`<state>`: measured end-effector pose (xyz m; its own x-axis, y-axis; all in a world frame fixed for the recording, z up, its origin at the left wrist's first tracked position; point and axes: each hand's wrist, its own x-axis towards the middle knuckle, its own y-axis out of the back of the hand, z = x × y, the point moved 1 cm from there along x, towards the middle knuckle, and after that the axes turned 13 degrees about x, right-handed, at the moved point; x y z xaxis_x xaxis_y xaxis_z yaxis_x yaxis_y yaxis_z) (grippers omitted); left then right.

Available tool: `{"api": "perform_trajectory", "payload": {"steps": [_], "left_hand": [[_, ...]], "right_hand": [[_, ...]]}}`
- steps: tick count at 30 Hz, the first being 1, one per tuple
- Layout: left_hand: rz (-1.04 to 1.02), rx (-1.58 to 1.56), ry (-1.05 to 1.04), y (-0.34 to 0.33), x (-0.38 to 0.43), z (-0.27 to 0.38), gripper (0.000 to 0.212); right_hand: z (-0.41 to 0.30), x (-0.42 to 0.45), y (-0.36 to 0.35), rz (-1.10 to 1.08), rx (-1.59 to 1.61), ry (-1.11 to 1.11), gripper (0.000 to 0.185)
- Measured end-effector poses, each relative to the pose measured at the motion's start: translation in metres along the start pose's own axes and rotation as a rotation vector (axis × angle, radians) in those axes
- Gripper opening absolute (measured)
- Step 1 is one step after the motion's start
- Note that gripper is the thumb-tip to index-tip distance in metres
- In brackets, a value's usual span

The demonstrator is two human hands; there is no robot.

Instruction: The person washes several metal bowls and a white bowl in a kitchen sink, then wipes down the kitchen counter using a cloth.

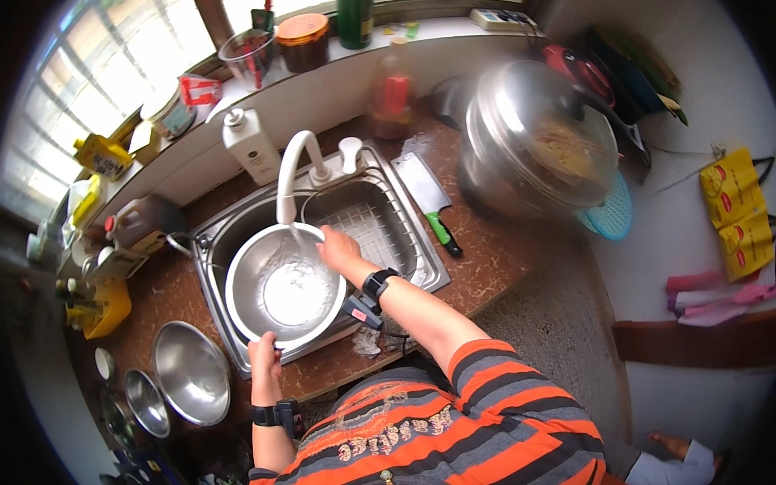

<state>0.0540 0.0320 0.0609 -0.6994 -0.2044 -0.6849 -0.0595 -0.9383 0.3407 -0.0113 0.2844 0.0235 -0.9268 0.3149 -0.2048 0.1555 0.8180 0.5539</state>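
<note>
A stainless steel bowl (248,289) is held between both hands over the left basin of a steel sink (438,276). Water runs into it from the white faucet (288,194) above. My left hand (266,360) grips the rim at the near left, thumb on top. On the far right side of the rim, my right hand (338,248) has hold too. Fingers beneath the bowl are hidden. Beside the right basin, with its wire rack (369,222), lies a cleaver (426,186) with a green and black handle.
Two steel bowls (191,373) stand left of the sink. A large lidded steel pot (526,138) stands at the right, near a red-labelled bottle (393,95). Behind the sink is a white pump bottle (250,145). Part of another person (672,470) shows lower right.
</note>
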Motion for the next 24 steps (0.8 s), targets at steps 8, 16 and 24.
{"api": "perform_trajectory", "payload": {"steps": [8,16,24], "left_hand": [[-0.009,0.073,-0.219,-0.015,-0.014,-0.014,0.015],[0.014,0.070,-0.238,0.011,-0.020,0.002,0.017],[-0.251,-0.171,0.104,0.008,0.029,-0.045,0.010]], "right_hand": [[0.040,-0.014,0.010,-0.072,0.073,0.011,0.035],[0.015,0.004,-0.024,-0.068,-0.033,-0.011,0.036],[-0.040,-0.006,0.039,-0.326,0.383,-0.192,0.011]]}}
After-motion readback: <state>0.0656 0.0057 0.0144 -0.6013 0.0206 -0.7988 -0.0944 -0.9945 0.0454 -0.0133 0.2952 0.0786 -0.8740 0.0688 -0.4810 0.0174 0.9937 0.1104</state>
